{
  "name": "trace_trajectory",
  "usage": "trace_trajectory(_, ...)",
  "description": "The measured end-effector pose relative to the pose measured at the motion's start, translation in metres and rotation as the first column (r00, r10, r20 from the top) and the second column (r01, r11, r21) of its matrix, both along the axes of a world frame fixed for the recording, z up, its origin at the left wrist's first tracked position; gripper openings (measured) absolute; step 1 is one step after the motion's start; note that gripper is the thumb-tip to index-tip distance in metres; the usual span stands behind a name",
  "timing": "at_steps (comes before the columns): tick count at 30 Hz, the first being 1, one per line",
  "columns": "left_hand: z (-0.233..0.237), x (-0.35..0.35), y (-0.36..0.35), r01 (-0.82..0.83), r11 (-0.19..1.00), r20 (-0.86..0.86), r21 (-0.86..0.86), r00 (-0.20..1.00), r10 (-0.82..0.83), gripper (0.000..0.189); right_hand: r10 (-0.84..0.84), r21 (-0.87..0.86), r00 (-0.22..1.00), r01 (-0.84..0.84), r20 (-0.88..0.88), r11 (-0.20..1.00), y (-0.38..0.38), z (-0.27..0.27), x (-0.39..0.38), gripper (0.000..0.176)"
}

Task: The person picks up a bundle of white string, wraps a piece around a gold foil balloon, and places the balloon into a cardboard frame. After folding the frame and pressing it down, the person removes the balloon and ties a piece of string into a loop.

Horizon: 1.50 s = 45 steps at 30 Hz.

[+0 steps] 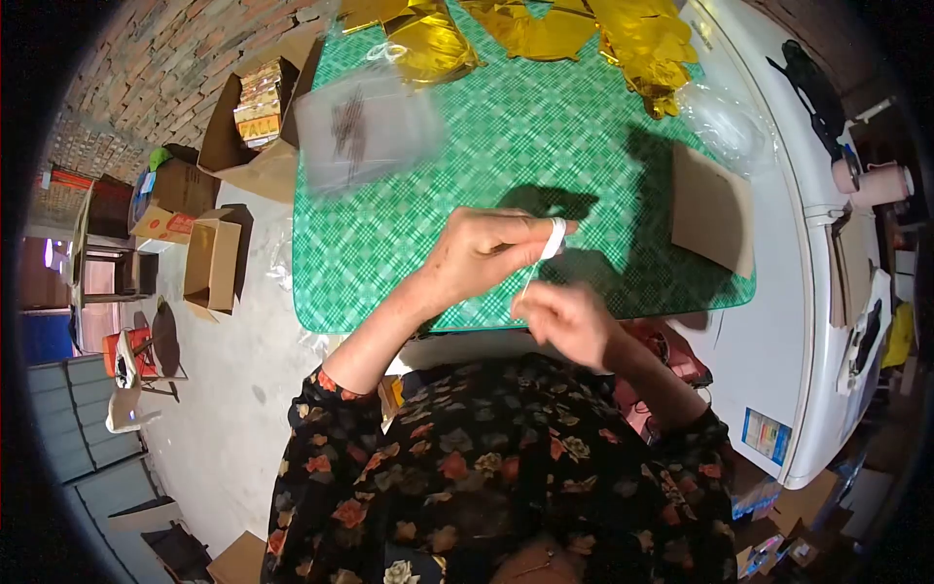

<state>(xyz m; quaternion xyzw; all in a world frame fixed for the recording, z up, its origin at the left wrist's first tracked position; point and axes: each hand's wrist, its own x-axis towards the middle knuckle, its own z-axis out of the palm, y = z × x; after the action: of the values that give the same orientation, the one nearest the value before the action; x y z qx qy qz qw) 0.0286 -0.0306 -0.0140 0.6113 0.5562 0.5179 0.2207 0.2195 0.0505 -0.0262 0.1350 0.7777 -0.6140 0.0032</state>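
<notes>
My left hand is over the near part of the green checked table, its fingers closed with a loop of white ribbon wrapped round the fingertips. A thin strand runs down from the loop towards my right hand, which is curled at the table's near edge and slightly blurred by motion. Its fingers look pinched on the strand. Gold foil balloons, flat, lie along the far side of the table. A stack of clear plastic bags rests at the far left corner.
A brown cardboard sheet and a clear plastic bag lie at the table's right side. Beyond stands a white fridge. On the floor at left are open cardboard boxes and a folding chair.
</notes>
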Motion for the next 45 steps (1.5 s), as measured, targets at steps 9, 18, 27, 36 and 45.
trace_trajectory(9, -0.008, 0.012, -0.007, 0.152, 0.985, 0.275, -0.086, 0.954, -0.123, 0.018, -0.434, 0.088, 0.874, 0.461, -0.22, 0.883, 0.044, 0.004, -0.012, 0.014)
trace_trajectory(18, -0.012, 0.024, -0.007, 0.325, 0.914, 0.766, -0.241, 0.643, -0.027, 0.022, -0.57, -0.635, 0.817, 0.396, -0.086, 0.663, -0.005, 0.01, -0.009, 0.018)
trace_trajectory(27, -0.001, 0.008, -0.01, -0.155, 0.987, -0.042, -0.052, 0.987, 0.153, 0.016, -0.433, -0.78, 0.902, 0.275, 0.006, 0.562, -0.004, 0.002, -0.001, 0.009)
trace_trajectory(36, -0.005, -0.022, -0.007, -0.336, 0.937, -0.547, 0.1, 0.768, 0.334, 0.009, -0.27, -0.702, 0.959, 0.246, 0.079, 0.668, -0.021, -0.009, 0.004, 0.031)
trace_trajectory(45, 0.007, -0.263, 0.065, -0.703, 0.679, -0.793, 0.213, 0.282, 0.54, 0.022, 0.117, 0.483, 0.78, -0.489, 0.615, 0.727, -0.033, -0.092, 0.042, 0.04)
